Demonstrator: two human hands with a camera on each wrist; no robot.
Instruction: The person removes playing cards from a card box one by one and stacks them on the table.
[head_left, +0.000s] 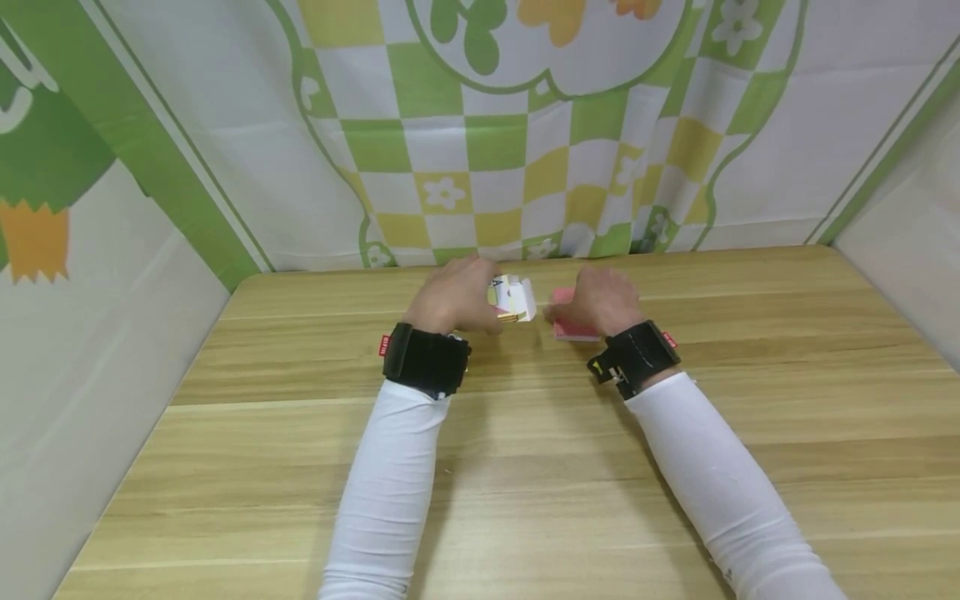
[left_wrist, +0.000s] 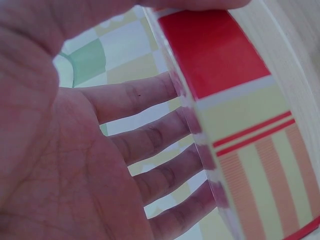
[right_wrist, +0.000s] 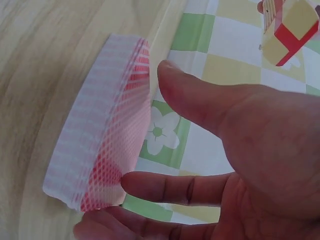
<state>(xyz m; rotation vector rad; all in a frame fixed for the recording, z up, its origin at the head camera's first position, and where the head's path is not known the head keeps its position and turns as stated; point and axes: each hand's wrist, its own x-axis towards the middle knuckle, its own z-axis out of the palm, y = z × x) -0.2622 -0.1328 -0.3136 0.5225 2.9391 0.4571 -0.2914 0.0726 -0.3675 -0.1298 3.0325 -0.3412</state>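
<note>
My left hand [head_left: 456, 293] grips a playing-card box [head_left: 504, 293] at the back of the table. The box's white flap [head_left: 528, 300] stands open toward the right. In the left wrist view, four fingers [left_wrist: 150, 137] reach one side of the red, cream and striped box [left_wrist: 235, 60], with the thumb across its top. Beside it, my right hand [head_left: 603, 298] is over a red-backed deck of cards [head_left: 576, 331] on the wood. Two fingertips meet the deck [right_wrist: 117, 140] in the right wrist view, while the thumb is held apart from its edge.
A wooden table [head_left: 495, 500] spreads out below both arms. Behind its back edge hangs a green, yellow and white checked cloth [head_left: 495, 158]. Cloth walls [head_left: 112, 333] stand at either side.
</note>
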